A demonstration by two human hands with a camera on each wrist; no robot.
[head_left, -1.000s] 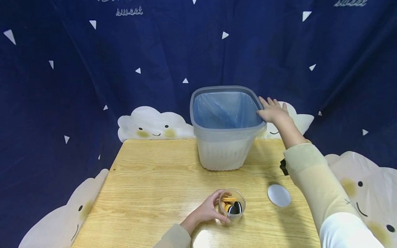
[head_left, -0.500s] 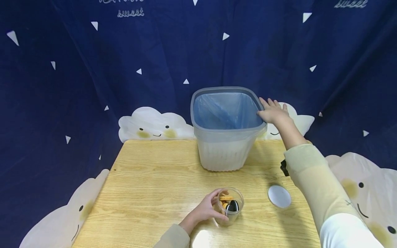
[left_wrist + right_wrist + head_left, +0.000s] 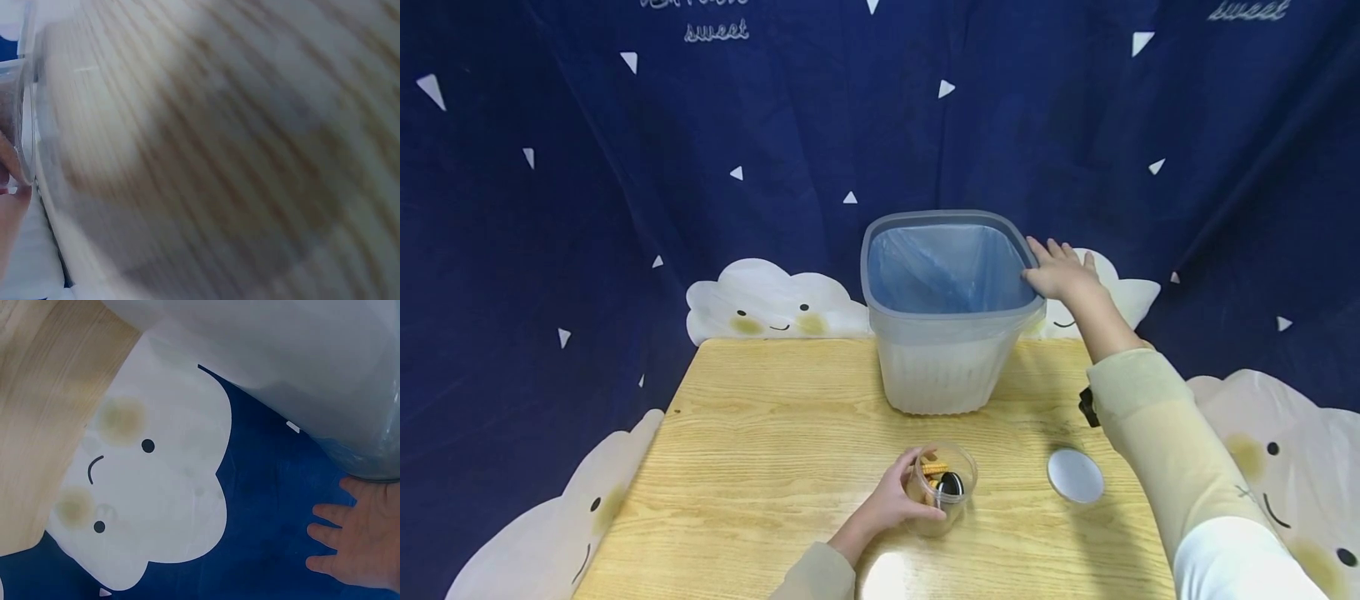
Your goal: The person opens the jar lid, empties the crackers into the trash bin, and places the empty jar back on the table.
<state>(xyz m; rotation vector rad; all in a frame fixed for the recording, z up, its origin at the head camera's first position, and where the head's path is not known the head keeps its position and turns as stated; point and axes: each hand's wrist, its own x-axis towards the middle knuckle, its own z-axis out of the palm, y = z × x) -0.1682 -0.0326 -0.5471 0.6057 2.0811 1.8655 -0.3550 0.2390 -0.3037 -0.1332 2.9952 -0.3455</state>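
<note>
My left hand (image 3: 891,502) grips a clear plastic jar (image 3: 964,498) from its left side, thumb in front and fingers behind. The jar has no lid on and leans a little, its mouth toward the back. Inside are several sandwich cookies (image 3: 951,484), some dark with white filling and some golden orange. In the left wrist view only the jar's edge (image 3: 26,140) and part of the hand show. My right hand (image 3: 1063,273) rests at the right rim of a lined plastic bin (image 3: 943,367), its fingers straight and spread, as the right wrist view also shows (image 3: 369,537).
A round pale lid (image 3: 1076,475) lies on the wooden table (image 3: 760,433), right of the jar and below my right forearm. The bin stands near the table's back edge. A dark blue curtain (image 3: 790,108) with cloud and triangle prints hangs behind it.
My left hand has moved the jar a little to the left and toward the back, and its mouth tilts more. The right hand stays at the bin rim.
</note>
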